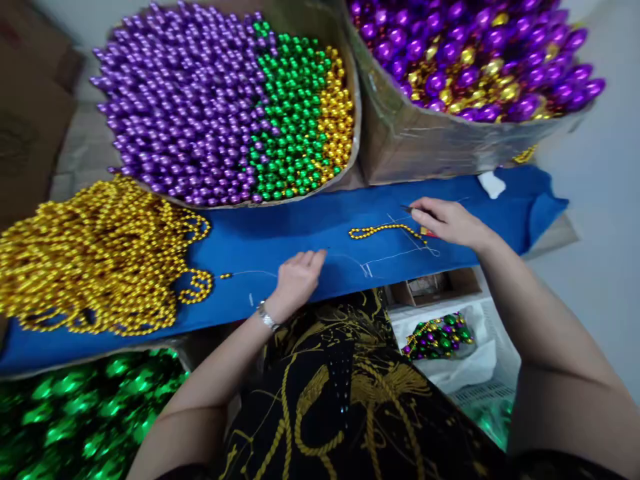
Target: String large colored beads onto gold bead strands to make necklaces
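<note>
My left hand (300,277) is closed over the blue cloth (280,230), fingers curled in a pinch. A thin white thread (253,272) runs into it from a few gold beads on the left, and thread shows again on its other side. My right hand (447,220) is closed on a small tool with a dark pointed tip (407,209); its kind is mostly hidden. A red and yellow piece (427,232) shows under the fingers; I cannot tell whether it belongs to the tool. Beside that hand lies a short gold bead strand (373,231), with loose thread around it.
A heap of gold bead strands (100,260) covers the cloth's left end. Behind stand a box of purple, green and gold beads (356,133) and a carton of larger purple and gold beads (425,143). Green beads (75,407) and a white crate (495,320) sit below.
</note>
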`<state>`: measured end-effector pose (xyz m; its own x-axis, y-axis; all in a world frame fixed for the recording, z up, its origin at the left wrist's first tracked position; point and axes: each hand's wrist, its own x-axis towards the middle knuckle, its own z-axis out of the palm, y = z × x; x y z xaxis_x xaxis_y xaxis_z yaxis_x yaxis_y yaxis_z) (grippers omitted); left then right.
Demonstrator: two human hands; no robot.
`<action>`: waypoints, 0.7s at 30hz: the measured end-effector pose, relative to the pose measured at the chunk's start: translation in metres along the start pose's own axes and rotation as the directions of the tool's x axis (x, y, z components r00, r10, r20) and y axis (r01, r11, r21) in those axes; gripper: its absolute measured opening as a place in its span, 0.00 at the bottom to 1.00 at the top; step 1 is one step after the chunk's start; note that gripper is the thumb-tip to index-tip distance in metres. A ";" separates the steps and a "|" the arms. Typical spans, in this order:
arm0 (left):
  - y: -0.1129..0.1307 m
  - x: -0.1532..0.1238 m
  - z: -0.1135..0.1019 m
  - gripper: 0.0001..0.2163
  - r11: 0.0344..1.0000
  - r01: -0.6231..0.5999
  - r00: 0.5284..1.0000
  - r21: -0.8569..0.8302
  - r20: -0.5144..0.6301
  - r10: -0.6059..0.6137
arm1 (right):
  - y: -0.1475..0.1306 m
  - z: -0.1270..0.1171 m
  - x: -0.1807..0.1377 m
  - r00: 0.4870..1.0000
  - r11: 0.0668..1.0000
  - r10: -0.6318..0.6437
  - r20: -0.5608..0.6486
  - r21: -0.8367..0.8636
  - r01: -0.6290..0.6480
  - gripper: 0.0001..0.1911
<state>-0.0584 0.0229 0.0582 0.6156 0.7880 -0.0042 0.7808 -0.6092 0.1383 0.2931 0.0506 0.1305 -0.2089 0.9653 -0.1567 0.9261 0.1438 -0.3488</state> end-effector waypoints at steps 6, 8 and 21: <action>0.001 0.018 -0.016 0.13 0.998 -0.050 0.994 0.037 0.098 0.046 | 0.064 0.050 -0.075 0.928 0.935 0.353 -0.119 0.093 -0.344 0.16; 0.017 0.030 -0.018 0.14 0.994 -0.108 0.994 -0.027 0.020 0.108 | 0.072 0.073 -0.084 0.891 0.908 0.412 -0.190 0.162 -0.386 0.15; 0.146 0.169 0.028 0.10 0.494 0.002 0.973 -0.870 0.116 0.200 | 0.078 0.108 -0.084 0.873 0.856 0.392 -0.290 0.462 -0.231 0.21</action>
<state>0.1630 0.0644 0.0498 0.7677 0.6342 -0.0917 0.2943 -0.2219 0.9296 0.3487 -0.0433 0.0169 0.2717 0.9624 -0.0057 0.6963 -0.2007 -0.6892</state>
